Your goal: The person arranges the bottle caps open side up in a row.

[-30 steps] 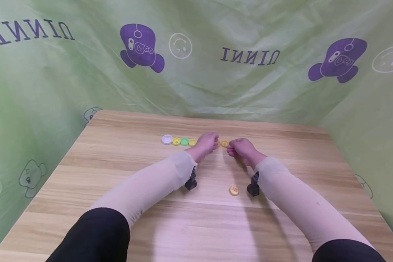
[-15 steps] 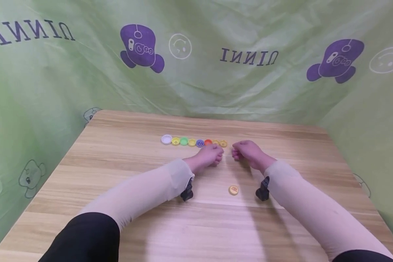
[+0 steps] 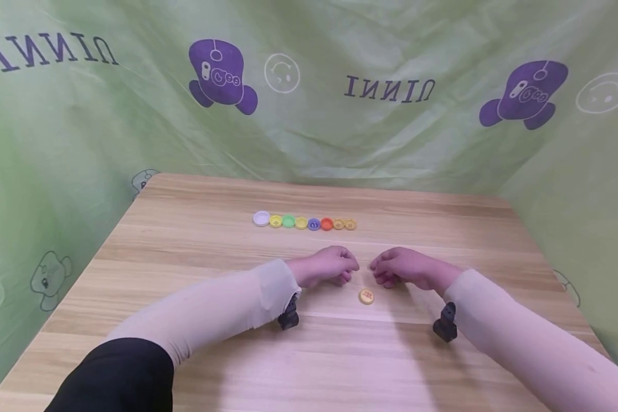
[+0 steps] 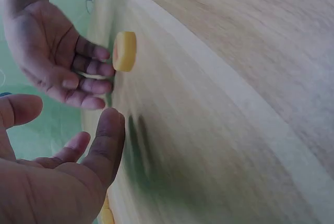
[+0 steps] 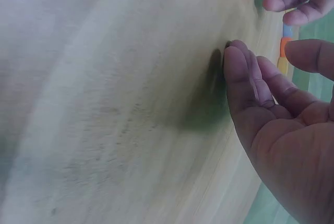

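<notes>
A yellow bottle cap (image 3: 366,296) with red print lies by itself on the wooden table, just nearer the body than both hands. My left hand (image 3: 329,265) hovers to its upper left, fingers relaxed and holding nothing. To its upper right is my right hand (image 3: 404,267), also empty with loosely bent fingers. In the left wrist view the lone cap (image 4: 125,51) shows a ridged side and stands apart from the fingers. Behind the hands runs a row of several caps, from a white cap (image 3: 261,218) through a blue cap (image 3: 314,224) and a red cap (image 3: 327,224) to an orange-yellow cap (image 3: 350,224).
The wooden table (image 3: 211,206) ends at the back against a green curtain (image 3: 309,137) with purple figures. The curtain also hangs along both sides. Black cameras are strapped at the left wrist (image 3: 288,313) and right wrist (image 3: 445,322).
Both hands have drawn back from the right end of the row toward the lone cap, and their fingers have loosened. The whole row now shows, and the lone cap stays in place.
</notes>
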Motion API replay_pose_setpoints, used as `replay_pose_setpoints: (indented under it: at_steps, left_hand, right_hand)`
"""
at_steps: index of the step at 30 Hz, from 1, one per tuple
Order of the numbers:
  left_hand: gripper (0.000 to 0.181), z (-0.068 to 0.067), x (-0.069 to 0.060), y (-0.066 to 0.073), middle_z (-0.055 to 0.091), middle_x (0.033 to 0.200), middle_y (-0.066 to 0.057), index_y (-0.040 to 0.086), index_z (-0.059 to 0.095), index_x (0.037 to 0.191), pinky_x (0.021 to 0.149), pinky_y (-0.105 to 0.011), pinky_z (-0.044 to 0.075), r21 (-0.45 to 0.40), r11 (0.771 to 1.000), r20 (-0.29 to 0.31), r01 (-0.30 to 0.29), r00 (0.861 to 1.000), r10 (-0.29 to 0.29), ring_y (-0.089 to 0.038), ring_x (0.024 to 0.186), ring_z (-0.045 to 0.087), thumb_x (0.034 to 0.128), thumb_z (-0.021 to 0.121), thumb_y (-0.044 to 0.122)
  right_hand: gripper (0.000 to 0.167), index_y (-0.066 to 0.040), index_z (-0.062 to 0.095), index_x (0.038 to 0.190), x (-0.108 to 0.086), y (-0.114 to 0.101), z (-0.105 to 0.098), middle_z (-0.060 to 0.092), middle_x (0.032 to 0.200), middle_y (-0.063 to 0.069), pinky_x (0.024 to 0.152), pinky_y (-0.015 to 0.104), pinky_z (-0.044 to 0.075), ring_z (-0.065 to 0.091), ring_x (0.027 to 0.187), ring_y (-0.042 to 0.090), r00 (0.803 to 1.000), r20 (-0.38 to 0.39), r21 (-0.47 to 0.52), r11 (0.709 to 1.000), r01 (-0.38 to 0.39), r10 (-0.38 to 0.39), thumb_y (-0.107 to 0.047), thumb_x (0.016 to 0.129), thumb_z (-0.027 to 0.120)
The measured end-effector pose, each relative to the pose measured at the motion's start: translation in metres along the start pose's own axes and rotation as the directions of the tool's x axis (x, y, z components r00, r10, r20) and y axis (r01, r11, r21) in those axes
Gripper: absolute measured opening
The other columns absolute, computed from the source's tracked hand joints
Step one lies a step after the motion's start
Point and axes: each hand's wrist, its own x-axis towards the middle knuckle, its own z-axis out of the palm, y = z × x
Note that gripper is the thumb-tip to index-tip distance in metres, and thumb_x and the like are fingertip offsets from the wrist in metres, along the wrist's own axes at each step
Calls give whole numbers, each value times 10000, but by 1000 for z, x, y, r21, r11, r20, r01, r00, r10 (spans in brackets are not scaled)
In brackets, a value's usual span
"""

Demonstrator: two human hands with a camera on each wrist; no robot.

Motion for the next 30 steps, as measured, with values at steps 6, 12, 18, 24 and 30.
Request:
replay_pose_setpoints:
  at_steps: [6,12,18,24,30]
  left_hand:
    - [241,0,-2,-2,639,1036,-167,-56,618,1182,834,-333,608,12,1000,20,16,1000,-16,-218,869,637,1002,628,103]
    - [210,7,-8,-5,623,1087,-146,-42,607,1147,788,-341,627,8,998,85,68,994,-68,-252,879,683,996,643,100]
    - [199,12,-11,-7,639,1073,-170,-79,629,1108,809,-336,625,-9,999,106,51,993,-50,-256,879,704,982,642,74]
    - [200,9,-3,-12,686,994,-160,-126,648,1082,823,-310,617,-79,996,119,30,993,-20,-173,781,670,990,607,47]
    - [177,5,0,-15,711,929,-122,-124,659,1060,853,-294,605,-121,992,107,23,994,-10,-137,786,672,992,598,28]
  right_hand:
    - [305,157,576,1234,-13,4,8,706,977,136,825,333,605,673,870,181,1000,20,-7,1000,-19,19,-33,997,555]
    - [359,152,572,1232,-21,14,18,699,977,116,808,318,608,681,866,181,1000,22,27,1000,-9,8,-28,927,632]
    - [382,179,559,1247,-24,19,25,692,1001,123,817,313,615,686,890,177,1000,11,81,996,24,-25,-20,929,628]
    - [382,196,547,1263,-23,20,28,696,1040,123,841,299,606,677,918,162,999,31,113,993,40,-44,-18,953,613]
    - [370,184,581,1240,-21,19,35,700,1048,133,828,289,593,666,896,158,997,-44,82,995,61,-57,-5,927,642]
